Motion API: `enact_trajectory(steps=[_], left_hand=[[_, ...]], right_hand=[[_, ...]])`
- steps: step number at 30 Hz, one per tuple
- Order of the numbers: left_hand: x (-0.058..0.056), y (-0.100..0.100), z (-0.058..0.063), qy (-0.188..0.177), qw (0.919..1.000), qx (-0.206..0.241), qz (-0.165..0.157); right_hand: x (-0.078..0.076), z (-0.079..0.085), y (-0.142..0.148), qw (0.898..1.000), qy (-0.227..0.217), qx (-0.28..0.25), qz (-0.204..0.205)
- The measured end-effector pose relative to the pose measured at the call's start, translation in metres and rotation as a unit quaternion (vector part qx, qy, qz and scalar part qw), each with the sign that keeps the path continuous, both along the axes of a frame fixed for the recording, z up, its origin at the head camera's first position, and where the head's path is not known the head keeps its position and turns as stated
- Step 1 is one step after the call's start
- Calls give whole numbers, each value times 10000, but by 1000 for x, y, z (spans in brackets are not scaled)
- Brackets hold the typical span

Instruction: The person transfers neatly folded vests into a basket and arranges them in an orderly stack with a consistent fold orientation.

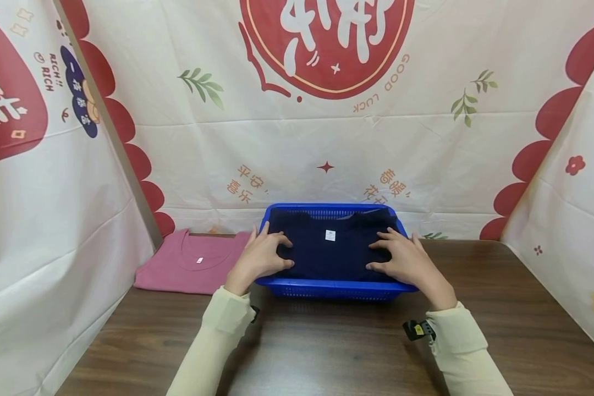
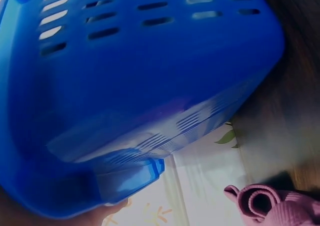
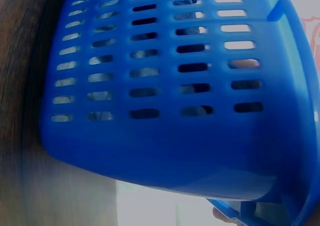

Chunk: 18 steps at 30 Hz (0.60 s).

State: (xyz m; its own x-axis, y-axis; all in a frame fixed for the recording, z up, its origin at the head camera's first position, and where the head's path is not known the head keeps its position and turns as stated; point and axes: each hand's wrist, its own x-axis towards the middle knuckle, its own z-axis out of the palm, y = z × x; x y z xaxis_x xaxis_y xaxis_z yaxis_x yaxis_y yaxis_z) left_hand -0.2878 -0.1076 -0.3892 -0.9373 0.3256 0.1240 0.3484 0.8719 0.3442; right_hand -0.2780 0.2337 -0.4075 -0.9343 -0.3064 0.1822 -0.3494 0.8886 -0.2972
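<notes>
A folded navy shirt with a small white label lies in a blue plastic basket in the head view. My left hand reaches over the basket's left rim, its fingers spread and loosely bent, fingertips at the shirt's left side. Across from it, my right hand does the same at the right side. Both wrist views are mostly filled by the slotted wall of the basket. Only a bit of the left hand shows there, low in the left wrist view.
A folded pink shirt lies on the wooden table left of the basket. Printed white cloth hangs behind the table and along both sides. Its lower edge is close behind the basket.
</notes>
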Motion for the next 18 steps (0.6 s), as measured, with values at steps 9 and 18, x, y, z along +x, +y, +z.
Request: enact_trajectory(steps=[9, 18], left_hand=[[0, -4, -5, -42, 9999, 70, -121], [-2, -3, -2, -148, 9997, 183, -40]], right_hand=[[1, -1, 0, 9999, -27, -115, 118], [1, 2, 3, 9998, -112, -141, 87]])
